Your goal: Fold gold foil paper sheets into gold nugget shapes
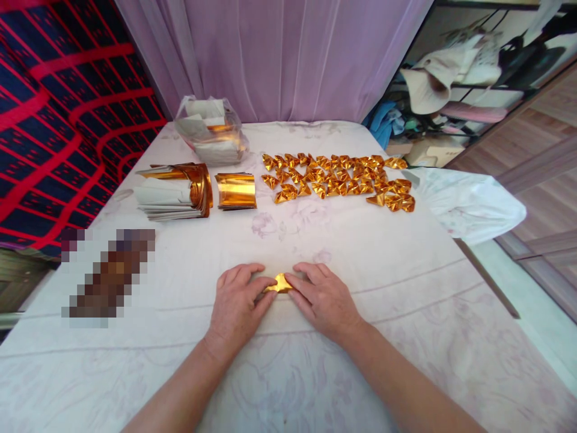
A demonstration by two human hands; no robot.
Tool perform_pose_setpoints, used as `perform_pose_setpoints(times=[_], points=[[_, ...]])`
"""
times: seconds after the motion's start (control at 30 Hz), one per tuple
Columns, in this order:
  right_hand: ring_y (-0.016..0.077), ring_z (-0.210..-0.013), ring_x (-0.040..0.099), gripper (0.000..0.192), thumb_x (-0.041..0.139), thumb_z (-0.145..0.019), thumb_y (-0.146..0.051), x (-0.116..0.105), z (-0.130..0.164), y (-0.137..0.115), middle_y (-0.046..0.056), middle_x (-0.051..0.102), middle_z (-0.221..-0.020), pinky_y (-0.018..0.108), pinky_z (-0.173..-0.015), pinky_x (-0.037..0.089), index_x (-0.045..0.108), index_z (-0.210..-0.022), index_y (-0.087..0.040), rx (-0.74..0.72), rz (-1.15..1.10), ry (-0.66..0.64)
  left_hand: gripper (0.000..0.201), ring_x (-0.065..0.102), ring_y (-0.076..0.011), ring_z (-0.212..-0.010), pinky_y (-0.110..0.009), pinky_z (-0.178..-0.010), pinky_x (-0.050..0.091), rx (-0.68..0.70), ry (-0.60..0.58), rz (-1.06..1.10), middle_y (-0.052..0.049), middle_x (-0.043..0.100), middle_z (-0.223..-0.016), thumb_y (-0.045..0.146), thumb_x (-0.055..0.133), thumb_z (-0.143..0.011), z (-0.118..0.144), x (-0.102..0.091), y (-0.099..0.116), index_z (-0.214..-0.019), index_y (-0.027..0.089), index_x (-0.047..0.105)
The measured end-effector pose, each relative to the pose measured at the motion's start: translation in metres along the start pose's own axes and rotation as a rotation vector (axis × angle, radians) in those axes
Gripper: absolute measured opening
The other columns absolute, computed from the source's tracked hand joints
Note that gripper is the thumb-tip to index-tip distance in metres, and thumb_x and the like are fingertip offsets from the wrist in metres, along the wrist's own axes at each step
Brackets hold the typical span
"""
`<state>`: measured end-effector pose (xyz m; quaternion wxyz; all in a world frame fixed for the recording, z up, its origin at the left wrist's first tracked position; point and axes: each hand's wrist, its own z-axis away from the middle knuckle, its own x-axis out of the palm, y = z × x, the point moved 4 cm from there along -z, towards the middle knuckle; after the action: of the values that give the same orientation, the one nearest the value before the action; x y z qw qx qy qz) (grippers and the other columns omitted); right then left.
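A small folded piece of gold foil paper (280,283) lies on the white cloth-covered table (406,313) in front of me. My left hand (237,305) and my right hand (321,297) both press on it with their fingertips, one from each side, so most of the piece is hidden. Farther back lie several finished gold foil folds (336,178) laid out in rows. To their left sits a short stack of gold sheets (236,190), and beside that a larger curled stack of gold and white paper (174,190).
A clear plastic bag (211,130) with paper inside stands at the back left. A blurred-out object (107,278) lies on the table's left side. A white cloth (466,202) hangs off the right edge. Purple curtain behind, cluttered shelves at right.
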<state>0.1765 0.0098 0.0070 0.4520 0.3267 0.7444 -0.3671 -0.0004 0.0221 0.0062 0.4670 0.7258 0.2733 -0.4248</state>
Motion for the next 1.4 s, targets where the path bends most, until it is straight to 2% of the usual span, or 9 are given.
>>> perform_pose_setpoints(times=[0.13, 0.27, 0.5, 0.73, 1.03, 1.23, 1.4], points=[[0.0209, -0.093, 0.058, 0.027, 0.062, -0.089, -0.025, -0.002, 0.002, 0.007, 0.010, 0.063, -0.114, 0.034, -0.082, 0.052, 0.068, -0.116, -0.021, -0.042, -0.080, -0.022, 0.019, 0.058, -0.0258, -0.108, -0.045, -0.092, 0.040, 0.007, -0.012, 0.022, -0.002, 0.065, -0.114, 0.026, 0.072, -0.081, -0.002, -0.001, -0.002, -0.099, 0.034, 0.073], [0.0210, -0.093, 0.058, 0.026, 0.062, -0.090, -0.026, -0.002, 0.002, 0.008, 0.010, 0.064, -0.113, 0.034, -0.082, 0.053, 0.068, -0.115, -0.020, -0.079, -0.035, -0.020, 0.021, 0.058, -0.0256, -0.107, -0.045, -0.091, 0.040, 0.003, -0.007, 0.027, -0.002, 0.066, -0.113, 0.024, 0.074, -0.079, -0.003, -0.001, -0.003, -0.099, 0.034, 0.074], [0.0204, -0.090, 0.058, 0.022, 0.059, -0.092, -0.025, -0.001, -0.001, 0.004, 0.010, 0.066, -0.109, 0.032, -0.080, 0.053, 0.069, -0.111, -0.017, -0.122, 0.027, 0.006, 0.013, 0.059, -0.0235, -0.101, -0.042, -0.088, 0.040, 0.058, 0.034, -0.006, -0.002, 0.069, -0.106, 0.030, 0.068, -0.086, -0.003, 0.000, -0.002, -0.097, 0.030, 0.074], [0.0186, -0.083, 0.059, 0.019, 0.055, -0.094, -0.023, 0.000, 0.000, 0.003, 0.008, 0.068, -0.097, 0.031, -0.076, 0.052, 0.069, -0.105, -0.017, -0.133, 0.039, 0.047, 0.016, 0.059, -0.0218, -0.092, -0.040, -0.084, 0.038, 0.125, 0.075, -0.038, -0.002, 0.073, -0.096, 0.033, 0.059, -0.093, -0.003, -0.003, 0.003, -0.100, 0.026, 0.072], [0.0148, -0.077, 0.063, 0.026, 0.045, -0.099, -0.026, -0.006, 0.000, 0.000, 0.006, 0.070, -0.088, 0.026, -0.072, 0.049, 0.069, -0.093, -0.018, -0.082, -0.002, 0.122, 0.022, 0.060, -0.0203, -0.081, -0.037, -0.078, 0.038, 0.138, 0.126, -0.017, -0.001, 0.072, -0.082, 0.035, 0.053, -0.096, -0.002, -0.007, 0.004, -0.092, 0.023, 0.071], [0.0124, -0.065, 0.061, 0.029, 0.043, -0.100, -0.025, -0.003, 0.001, -0.001, 0.002, 0.068, -0.071, 0.023, -0.067, 0.044, 0.068, -0.086, -0.019, -0.049, 0.049, 0.147, 0.029, 0.060, -0.0188, -0.071, -0.035, -0.073, 0.039, 0.167, 0.174, -0.010, -0.001, 0.070, -0.072, 0.038, 0.050, -0.097, -0.001, -0.009, 0.004, -0.086, 0.022, 0.071], [0.0122, -0.063, 0.061, 0.028, 0.045, -0.099, -0.023, -0.002, 0.001, -0.003, 0.002, 0.067, -0.069, 0.023, -0.063, 0.042, 0.068, -0.083, -0.019, -0.016, 0.036, 0.158, 0.027, 0.061, -0.0182, -0.070, -0.035, -0.073, 0.041, 0.144, 0.148, 0.006, -0.002, 0.071, -0.072, 0.038, 0.052, -0.096, -0.001, -0.009, 0.003, -0.088, 0.022, 0.072]])
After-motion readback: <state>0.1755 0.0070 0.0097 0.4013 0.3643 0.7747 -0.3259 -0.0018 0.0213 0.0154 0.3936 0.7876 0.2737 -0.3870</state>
